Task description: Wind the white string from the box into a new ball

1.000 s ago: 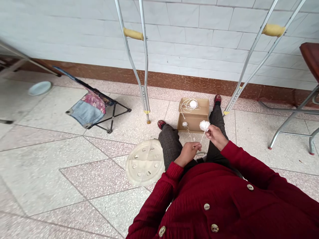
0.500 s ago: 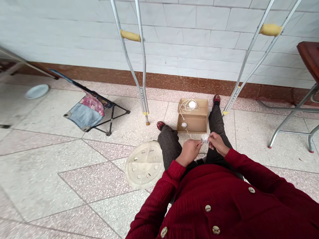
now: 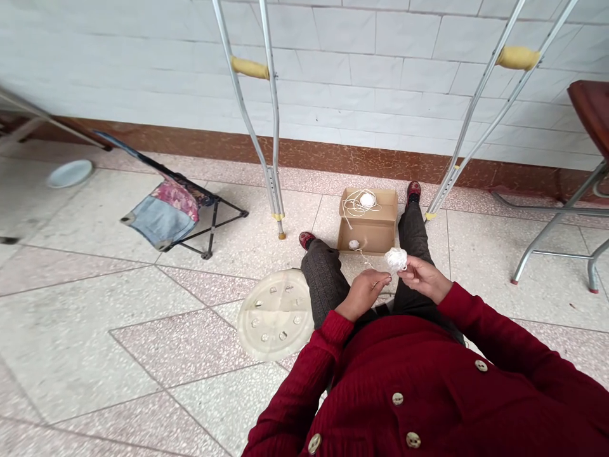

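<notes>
Three balls of white string show in this view. The fullest, a white ball (image 3: pixel 396 259), is held up above the person's knees by the right hand (image 3: pixel 425 279), whose fingertips close on its underside and clamp it. A thin strand (image 3: pixel 365 256) runs down from it to a small ball (image 3: pixel 353 244) lying in the near part of a cardboard box (image 3: pixel 375 236), and a larger ball (image 3: pixel 366 200) sits in the far part among loose loops of string (image 3: pixel 353 204). The left hand (image 3: pixel 362 294) hangs just below the white ball, its fingers together close to the strand, though whether they pinch it is too small to tell. The hands stand apart, with a short gap between them. Dark trousers (image 3: pixel 323 276) frame the box, and a round plastic lid (image 3: pixel 275 314) lies beside the left knee. For steady handling, fingertips kept near the ball and light, even tension on the strand look best, since slack string could catch on the box flaps.
</notes>
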A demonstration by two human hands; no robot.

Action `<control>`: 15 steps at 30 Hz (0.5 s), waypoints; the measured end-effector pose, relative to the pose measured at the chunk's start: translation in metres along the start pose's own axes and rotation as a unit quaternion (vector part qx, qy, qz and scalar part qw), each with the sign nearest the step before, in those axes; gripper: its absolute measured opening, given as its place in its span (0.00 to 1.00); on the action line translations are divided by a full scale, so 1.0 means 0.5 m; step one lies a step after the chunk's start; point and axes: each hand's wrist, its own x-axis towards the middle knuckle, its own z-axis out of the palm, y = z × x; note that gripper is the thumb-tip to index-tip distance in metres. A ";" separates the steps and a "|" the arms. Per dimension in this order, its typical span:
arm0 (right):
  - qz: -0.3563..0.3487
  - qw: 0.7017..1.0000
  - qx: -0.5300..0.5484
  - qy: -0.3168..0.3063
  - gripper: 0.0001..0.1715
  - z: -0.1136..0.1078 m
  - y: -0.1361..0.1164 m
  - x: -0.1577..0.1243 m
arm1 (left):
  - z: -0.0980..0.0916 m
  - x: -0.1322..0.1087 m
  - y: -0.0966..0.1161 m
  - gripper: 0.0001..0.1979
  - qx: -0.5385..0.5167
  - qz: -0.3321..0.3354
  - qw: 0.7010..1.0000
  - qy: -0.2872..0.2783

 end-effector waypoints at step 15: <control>-0.059 0.984 -0.131 -0.103 0.12 0.081 -0.097 -0.016 | -0.100 0.065 -0.018 0.14 0.091 -0.010 0.994 0.050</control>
